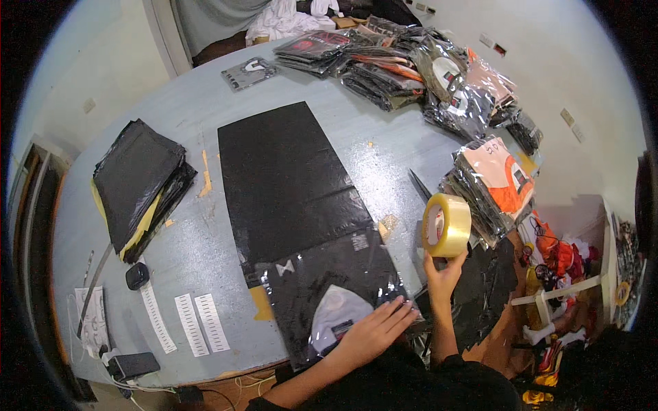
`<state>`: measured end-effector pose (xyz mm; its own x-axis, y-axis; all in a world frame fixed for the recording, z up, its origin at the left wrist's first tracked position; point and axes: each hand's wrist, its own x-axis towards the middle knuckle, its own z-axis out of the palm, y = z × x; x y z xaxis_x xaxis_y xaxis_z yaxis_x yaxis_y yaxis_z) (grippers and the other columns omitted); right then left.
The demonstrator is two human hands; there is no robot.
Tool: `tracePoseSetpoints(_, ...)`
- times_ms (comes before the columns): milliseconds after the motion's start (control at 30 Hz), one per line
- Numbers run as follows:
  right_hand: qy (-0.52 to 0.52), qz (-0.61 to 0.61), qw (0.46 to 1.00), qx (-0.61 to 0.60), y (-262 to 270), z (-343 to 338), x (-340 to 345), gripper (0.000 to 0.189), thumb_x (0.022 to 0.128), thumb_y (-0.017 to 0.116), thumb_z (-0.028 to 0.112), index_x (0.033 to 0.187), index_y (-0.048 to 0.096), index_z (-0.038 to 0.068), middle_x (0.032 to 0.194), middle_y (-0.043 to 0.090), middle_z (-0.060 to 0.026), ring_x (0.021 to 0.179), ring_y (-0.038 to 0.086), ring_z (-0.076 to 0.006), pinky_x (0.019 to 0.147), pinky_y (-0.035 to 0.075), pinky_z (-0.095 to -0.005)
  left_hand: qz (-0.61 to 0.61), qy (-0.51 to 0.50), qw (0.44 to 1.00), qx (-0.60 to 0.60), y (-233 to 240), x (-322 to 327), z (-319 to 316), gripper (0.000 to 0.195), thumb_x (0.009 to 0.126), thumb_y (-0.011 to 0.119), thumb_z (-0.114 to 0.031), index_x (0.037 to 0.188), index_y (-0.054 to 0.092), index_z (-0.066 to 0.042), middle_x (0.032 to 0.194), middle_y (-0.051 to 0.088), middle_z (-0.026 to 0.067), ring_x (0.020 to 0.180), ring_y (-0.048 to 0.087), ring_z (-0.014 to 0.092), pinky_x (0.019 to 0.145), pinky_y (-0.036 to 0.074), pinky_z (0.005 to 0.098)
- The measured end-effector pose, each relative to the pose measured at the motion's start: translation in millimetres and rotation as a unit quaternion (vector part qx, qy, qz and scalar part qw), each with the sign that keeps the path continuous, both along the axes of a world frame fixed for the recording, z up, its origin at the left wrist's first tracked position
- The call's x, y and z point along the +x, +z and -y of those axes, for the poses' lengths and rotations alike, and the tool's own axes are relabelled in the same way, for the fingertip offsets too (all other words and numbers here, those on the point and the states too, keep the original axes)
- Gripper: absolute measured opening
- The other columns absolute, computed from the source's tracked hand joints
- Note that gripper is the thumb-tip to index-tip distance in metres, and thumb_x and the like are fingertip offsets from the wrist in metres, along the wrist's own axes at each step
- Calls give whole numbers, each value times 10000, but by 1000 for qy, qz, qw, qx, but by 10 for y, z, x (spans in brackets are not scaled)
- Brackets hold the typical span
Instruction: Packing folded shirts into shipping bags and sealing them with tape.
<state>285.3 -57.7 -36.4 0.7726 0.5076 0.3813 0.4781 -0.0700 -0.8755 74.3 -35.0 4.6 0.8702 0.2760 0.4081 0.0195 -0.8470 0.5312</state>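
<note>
My left hand [374, 329] lies flat with its fingers stretched out on a dark garment [313, 277] in a clear plastic bag, near the table's front edge. A white printed shape [336, 311] shows through the bag, partly covered by that hand. Beneath the bag's upper end, a long sheet or bag of black plastic [277, 174] spreads away from me. To the right, my right hand [445, 275] grips a roll of clear packing tape [455, 226] from below, with the roll standing on edge. Behind the roll, a dark pointed blade [420, 184] sticks out; its other end is hidden.
At left sits a stack of black plastic bags [139, 185]. Strips of white labels [190, 323] and a small black case [137, 276] lie nearer. Bagged garments are piled at the far right [380, 77], with another stack [496, 180] closer. Cables [144, 388] hang by the front edge.
</note>
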Motion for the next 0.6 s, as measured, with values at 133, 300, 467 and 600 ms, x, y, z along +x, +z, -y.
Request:
tracePoseSetpoints(133,-29,191,966,170,91,89,-174,500,842,528,66,1298,332,7,1382,245,-179,1290,302,-331,1059,258,-436,-70,0,995,72,-57,84,101,520,818,506,-123,1332,433,-102,1368,441,87,1279,405,255,1036,334,442)
tracePoseSetpoints(300,9,157,971,181,179,378,-289,217,885,450,76,1083,442,-14,1154,448,-165,1090,465,-249,968,356,-370,-137,46,985,90,74,-142,119,574,798,550,-169,1353,408,-125,1386,421,82,1301,371,242,1034,320,476)
tracePoseSetpoints(467,280,-105,943,146,487,525,-519,159,882,538,117,976,499,-6,861,577,-133,857,585,-223,784,477,-343,-197,102,971,92,169,-497,53,610,765,596,-146,1347,415,-120,1388,421,73,1295,379,214,1043,309,458)
tracePoseSetpoints(600,759,-169,628,-41,850,420,-531,333,902,551,170,1147,484,-47,1111,587,-213,1010,596,-278,811,490,-349,-139,152,977,-49,364,-678,-83,539,771,598,-123,1294,473,-90,1276,531,97,1119,544,217,921,436,367)
